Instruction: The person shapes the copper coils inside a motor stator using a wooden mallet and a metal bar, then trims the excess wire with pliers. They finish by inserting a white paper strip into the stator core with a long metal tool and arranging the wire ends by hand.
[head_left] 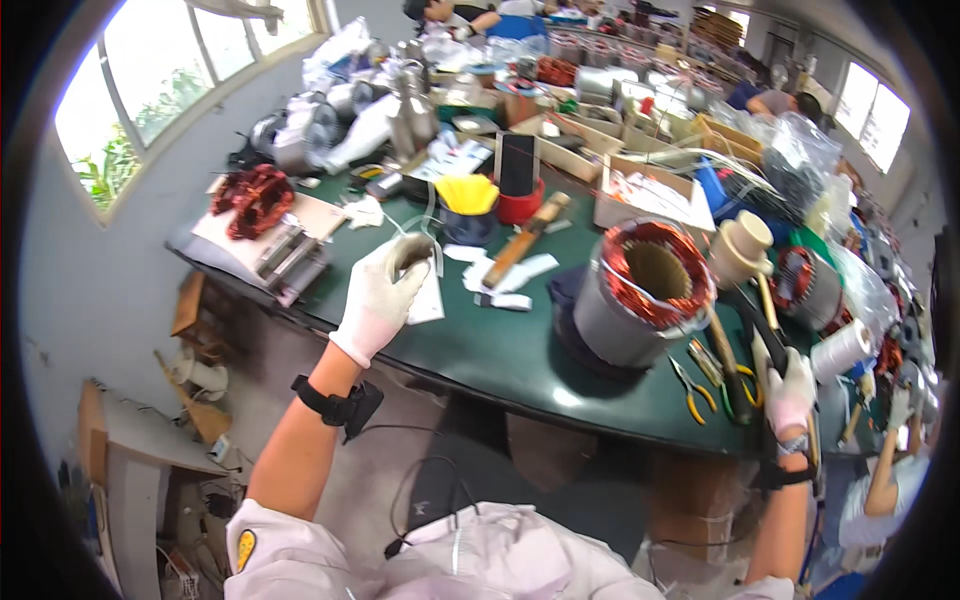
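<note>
My left hand [380,295], in a white glove, is closed around a small pale roll [412,252] above the front left of the green table [470,350]. A thin white cord [433,215] loops up beside the roll. At the right, my gloved right hand [790,393] is closed around a long dark bar [768,345], whose kind I cannot make out. Between my hands stands a grey motor stator [625,310] with red copper windings, upright. Pliers [693,390] with yellow-orange handles lie just left of my right hand.
White strips [525,270] and a wooden stick [525,240] lie mid-table. Behind are a dark cup with yellow slips [467,195] and a carton [655,192]. Copper coils [252,200] rest at the left. Wire and parts crowd the far side. Another person's hand [900,408] shows far right.
</note>
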